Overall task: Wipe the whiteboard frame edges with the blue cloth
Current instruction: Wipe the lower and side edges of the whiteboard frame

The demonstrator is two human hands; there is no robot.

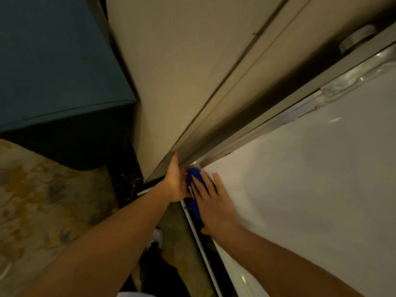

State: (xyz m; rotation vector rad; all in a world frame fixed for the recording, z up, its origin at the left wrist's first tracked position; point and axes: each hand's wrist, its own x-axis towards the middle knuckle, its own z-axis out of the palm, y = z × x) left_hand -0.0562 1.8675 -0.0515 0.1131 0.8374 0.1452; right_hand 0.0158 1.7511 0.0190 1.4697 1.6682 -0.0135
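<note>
Far to the left of your hands, a dark blue upholstered seat sits above a patterned carpet in yellows and greys. Nearer, a beige wall panel with a long vertical groove runs down to the point where your left hand rests. That hand has its fingers straight and together, fingertips pointing up along the panel's edge, its palm side turned toward the cloth; whether it grips any of the fabric cannot be made out. Just to the right of it, touching, is the blue cloth, bunched at the corner of the whiteboard frame, with more blue fabric trailing down along the frame's near edge under your right hand. Your right hand lies flat with fingers spread, pressing the cloth against that edge, fingertips close to the corner. To the right of that hand spreads the white surface of the whiteboard, its silvery top rail running up and away to the right. Both forearms are bare.
</note>
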